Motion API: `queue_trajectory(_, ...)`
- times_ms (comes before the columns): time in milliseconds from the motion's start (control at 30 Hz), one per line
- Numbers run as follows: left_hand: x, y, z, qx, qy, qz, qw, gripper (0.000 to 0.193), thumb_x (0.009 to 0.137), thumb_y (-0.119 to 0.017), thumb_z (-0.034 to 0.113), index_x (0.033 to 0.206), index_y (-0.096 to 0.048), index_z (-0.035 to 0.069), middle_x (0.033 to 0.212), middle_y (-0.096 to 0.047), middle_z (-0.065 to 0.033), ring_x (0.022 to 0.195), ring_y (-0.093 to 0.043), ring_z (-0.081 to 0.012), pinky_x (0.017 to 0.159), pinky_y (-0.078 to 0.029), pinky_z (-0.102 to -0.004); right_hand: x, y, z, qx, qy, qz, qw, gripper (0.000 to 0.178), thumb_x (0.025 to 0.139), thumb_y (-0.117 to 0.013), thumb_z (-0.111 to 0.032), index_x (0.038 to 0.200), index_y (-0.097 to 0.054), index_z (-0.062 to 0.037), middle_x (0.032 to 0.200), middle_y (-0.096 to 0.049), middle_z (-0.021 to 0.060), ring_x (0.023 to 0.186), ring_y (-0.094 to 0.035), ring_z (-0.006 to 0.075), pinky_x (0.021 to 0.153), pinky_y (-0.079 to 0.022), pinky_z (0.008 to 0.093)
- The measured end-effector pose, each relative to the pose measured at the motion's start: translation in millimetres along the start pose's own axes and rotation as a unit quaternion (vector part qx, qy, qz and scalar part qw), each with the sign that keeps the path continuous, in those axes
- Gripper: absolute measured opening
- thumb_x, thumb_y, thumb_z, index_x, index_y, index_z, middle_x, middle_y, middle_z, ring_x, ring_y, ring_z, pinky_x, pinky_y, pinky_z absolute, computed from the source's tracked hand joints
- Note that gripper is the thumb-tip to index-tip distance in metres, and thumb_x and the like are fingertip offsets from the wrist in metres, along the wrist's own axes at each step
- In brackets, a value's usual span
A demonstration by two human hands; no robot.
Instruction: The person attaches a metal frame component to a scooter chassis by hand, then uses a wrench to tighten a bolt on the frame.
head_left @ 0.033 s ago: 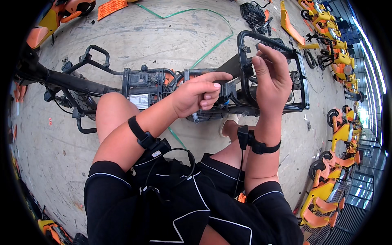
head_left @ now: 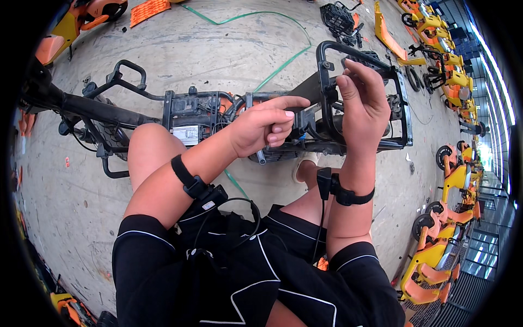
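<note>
My left hand [head_left: 262,124] hovers over the middle of a stripped black scooter frame [head_left: 117,111]. Its index finger points right, the thumb lies apart below it, and the other fingers curl loosely. I see nothing held in it. Just past its fingertips is a dark block with cables [head_left: 298,126], and a short metal rod [head_left: 261,157] shows below the palm. My right hand [head_left: 366,106] is raised at the black tubular rear rack [head_left: 326,103], thumb and bent fingers apart with nothing visible between them. Whether it touches the rack, I cannot tell.
A green strap [head_left: 283,64] runs across the concrete floor and under the frame. Beyond lie a black part [head_left: 338,19], an orange panel [head_left: 150,11] and a yellow-orange body piece [head_left: 388,38]. Rows of yellow-orange scooters [head_left: 457,177] line the right. Both my forearms wear black straps with cabled devices.
</note>
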State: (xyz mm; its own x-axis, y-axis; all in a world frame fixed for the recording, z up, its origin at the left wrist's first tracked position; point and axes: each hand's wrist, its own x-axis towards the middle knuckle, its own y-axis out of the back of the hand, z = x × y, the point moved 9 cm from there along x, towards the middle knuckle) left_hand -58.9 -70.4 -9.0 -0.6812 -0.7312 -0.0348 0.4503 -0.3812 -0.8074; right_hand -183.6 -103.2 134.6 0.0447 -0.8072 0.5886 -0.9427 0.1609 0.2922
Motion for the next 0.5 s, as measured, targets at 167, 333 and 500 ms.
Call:
queue_trajectory(167, 0.8, 0.8, -2.2, 0.005, 0.008, 0.002, 1.0, 0.048, 0.097, -0.055, 0.021, 0.141, -0.046, 0.004, 0.07, -0.039, 0.0036, 0.057, -0.039, -0.006, 0.053, -0.034, -0.0218, -2.2, 1.5, -2.7, 0.002, 0.005, -0.002, 1.0, 0.023, 0.092, -0.067, 0.003, 0.115, -0.069, -0.0013, 0.102, -0.066, 0.0047, 0.088, -0.061, 0.0091, 0.078, -0.05, 0.0225)
queue_trajectory(333, 1.3, 0.4, -2.8, 0.009, 0.01, 0.003, 1.0, 0.048, 0.097, -0.055, 0.021, 0.141, -0.046, 0.004, 0.07, -0.039, 0.0036, 0.057, -0.039, -0.0059, 0.053, -0.034, -0.0218, -3.9, 0.6, -2.7, 0.041, 0.004, 0.009, 0.999, 0.024, 0.093, -0.066, 0.004, 0.117, -0.068, -0.0014, 0.1, -0.068, 0.0052, 0.091, -0.063, 0.0097, 0.081, -0.05, 0.022)
queue_trajectory(500, 2.1, 1.5, -3.8, 0.011, 0.01, 0.005, 1.0, 0.048, 0.097, -0.055, 0.022, 0.141, -0.046, 0.003, 0.07, -0.039, 0.0036, 0.057, -0.039, -0.0059, 0.053, -0.034, -0.0216, 0.5, -2.8, -5.2, -0.004, 0.01, -0.001, 1.0, 0.028, 0.091, -0.068, 0.004, 0.118, -0.068, -0.0025, 0.098, -0.067, 0.0044, 0.086, -0.062, 0.0106, 0.078, -0.05, 0.0228)
